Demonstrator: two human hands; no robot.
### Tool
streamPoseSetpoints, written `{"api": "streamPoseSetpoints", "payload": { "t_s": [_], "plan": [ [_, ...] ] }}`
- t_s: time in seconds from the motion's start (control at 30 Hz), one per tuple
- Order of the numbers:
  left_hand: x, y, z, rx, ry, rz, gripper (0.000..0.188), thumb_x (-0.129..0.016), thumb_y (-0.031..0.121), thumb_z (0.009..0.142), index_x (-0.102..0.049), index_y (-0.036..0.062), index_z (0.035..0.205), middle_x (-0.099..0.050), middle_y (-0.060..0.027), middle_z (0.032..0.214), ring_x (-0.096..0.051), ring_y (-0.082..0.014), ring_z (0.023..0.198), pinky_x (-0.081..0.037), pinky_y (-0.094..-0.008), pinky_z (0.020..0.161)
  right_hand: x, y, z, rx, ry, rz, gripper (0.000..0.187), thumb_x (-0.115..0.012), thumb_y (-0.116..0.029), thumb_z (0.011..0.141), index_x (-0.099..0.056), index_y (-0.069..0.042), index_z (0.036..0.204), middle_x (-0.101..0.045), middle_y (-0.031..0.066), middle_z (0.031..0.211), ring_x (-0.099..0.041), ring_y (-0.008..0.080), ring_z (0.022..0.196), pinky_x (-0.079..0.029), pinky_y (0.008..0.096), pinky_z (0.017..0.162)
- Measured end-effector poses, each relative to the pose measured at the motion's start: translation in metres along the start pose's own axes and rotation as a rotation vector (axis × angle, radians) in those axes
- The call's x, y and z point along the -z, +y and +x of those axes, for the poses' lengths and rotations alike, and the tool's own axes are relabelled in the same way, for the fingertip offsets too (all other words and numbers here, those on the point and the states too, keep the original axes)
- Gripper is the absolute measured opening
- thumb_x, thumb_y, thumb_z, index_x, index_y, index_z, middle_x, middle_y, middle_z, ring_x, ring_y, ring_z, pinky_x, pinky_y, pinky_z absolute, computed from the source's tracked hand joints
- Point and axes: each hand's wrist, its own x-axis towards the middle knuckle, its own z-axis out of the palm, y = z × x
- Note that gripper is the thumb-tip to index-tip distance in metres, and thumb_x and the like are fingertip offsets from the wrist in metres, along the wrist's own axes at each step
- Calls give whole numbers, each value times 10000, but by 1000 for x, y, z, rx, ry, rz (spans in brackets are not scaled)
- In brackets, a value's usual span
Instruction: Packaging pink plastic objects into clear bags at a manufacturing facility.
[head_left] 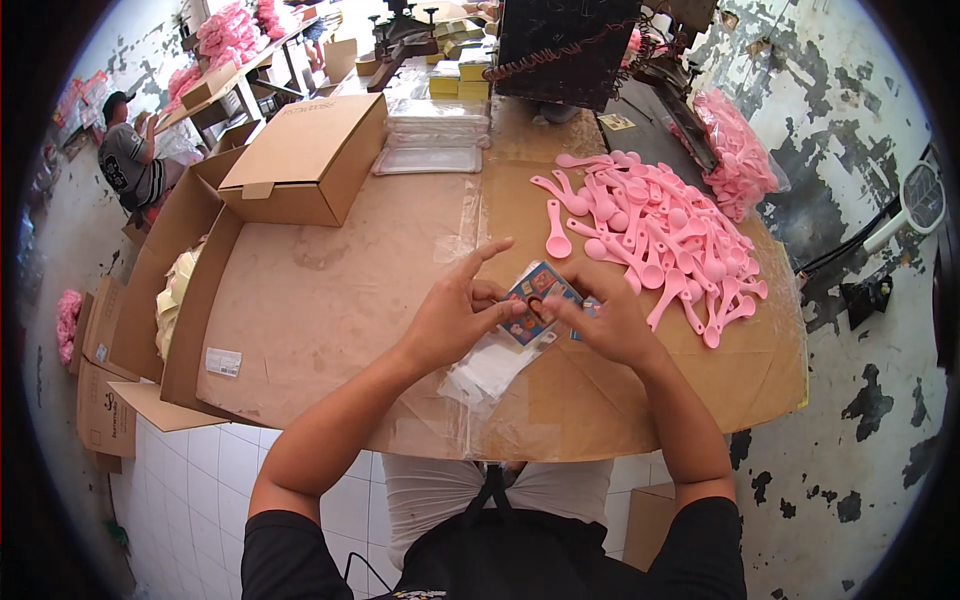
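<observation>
Between my two hands, above the table, is a small blue printed card (543,283) with colourful pictures. My left hand (452,312) pinches its left edge between thumb and fingers, the index finger stretched out above. My right hand (612,318) is closed on the card's right side, thumb over its face. Part of a second blue printed piece (589,308) shows under the right fingers; how it is held is hidden. Thin clear plastic bags (488,370) lie on the table just below the hands. To the right of my right hand spreads a heap of pink plastic scoops (670,235).
A cardboard box (300,160) stands far left beside stacked clear plastic packs (430,140). An open carton (205,290) borders the table's left side. A black machine (565,50) stands at the back, near a bag of pink scoops (735,150). Another person (130,155) sits far left.
</observation>
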Motion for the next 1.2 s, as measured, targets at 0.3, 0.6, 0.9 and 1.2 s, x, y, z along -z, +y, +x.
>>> {"api": "streamPoseSetpoints", "payload": {
  "t_s": [0.3,0.6,0.9,1.2],
  "plan": [
    [0,-5,3,7,16,-114,701,-701,50,950,-314,34,1534,-737,-131,976,-698,-123,907,-565,-246,734,-20,-4,0,-102,167,340,264,-722,-127,924,-643,-10,1146,-683,62,1020,-651,108,850,-512,274,676],
    [5,-13,5,3,14,-38,646,-676,45,963,-337,14,1513,-740,-138,1000,-699,-128,904,-557,-259,763,21,32,8,142,74,-394,252,-707,-126,878,-693,-60,1121,-644,108,1085,-616,242,1024,-477,394,866],
    [3,-8,3,-29,8,-91,596,-657,55,980,-362,12,1496,-736,-127,1014,-686,-114,917,-553,-256,785,47,55,-2,-36,253,-923,244,-750,-115,801,-678,-36,1020,-602,99,990,-575,283,957,-447,414,881],
    [-5,-4,1,-16,-70,-155,588,-676,66,970,-397,33,1487,-732,-124,993,-687,-120,915,-560,-272,790,21,12,8,-34,382,63,426,-734,-50,901,-562,-16,1289,-658,65,984,-655,128,776,-512,280,623]
  ]
}}
